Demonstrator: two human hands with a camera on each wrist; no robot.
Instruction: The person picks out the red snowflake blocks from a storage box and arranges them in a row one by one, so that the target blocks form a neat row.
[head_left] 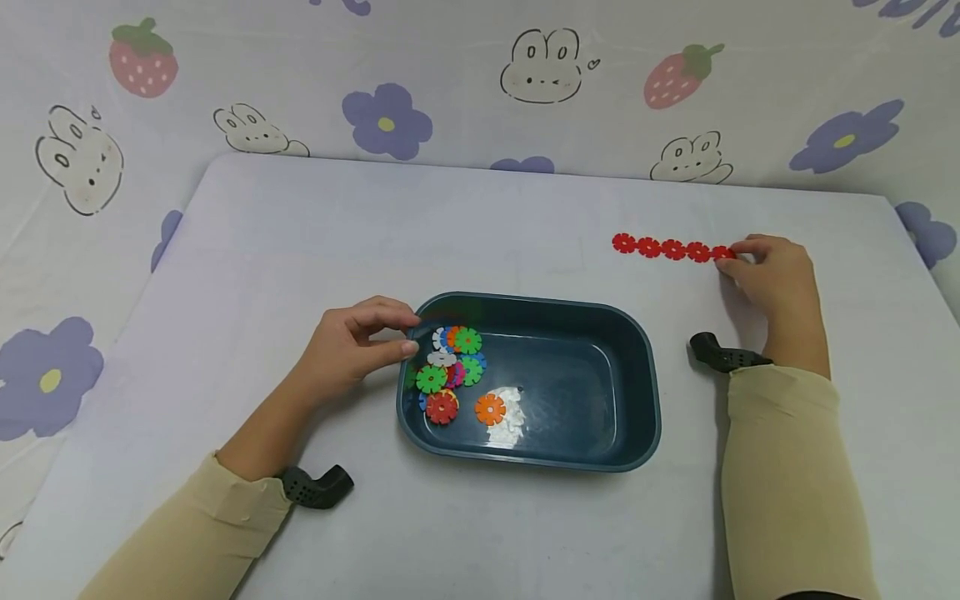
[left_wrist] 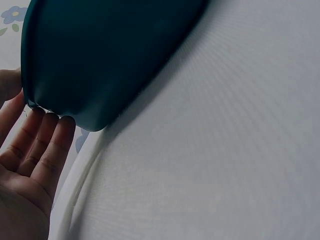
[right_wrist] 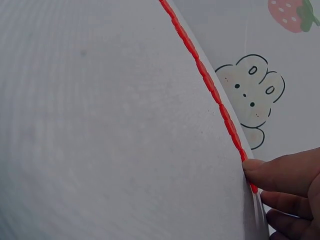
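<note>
My left hand rests with its fingertips against the left end of the dark teal plastic bin. In the left wrist view, fairly straight fingers touch the bin's rim from outside. At the far right of the table, my right hand pinches the right end of a straight chain of red snowflake discs, several linked in a row. In the right wrist view the chain shows edge-on, with the thumb on its near end; the other fingertips are partly hidden.
Loose snowflake discs in green, white, blue, red and other colours lie overlapping at the bin's left end. One orange disc lies apart inside. A white-covered table spreads around, with a printed cloth behind its back edge.
</note>
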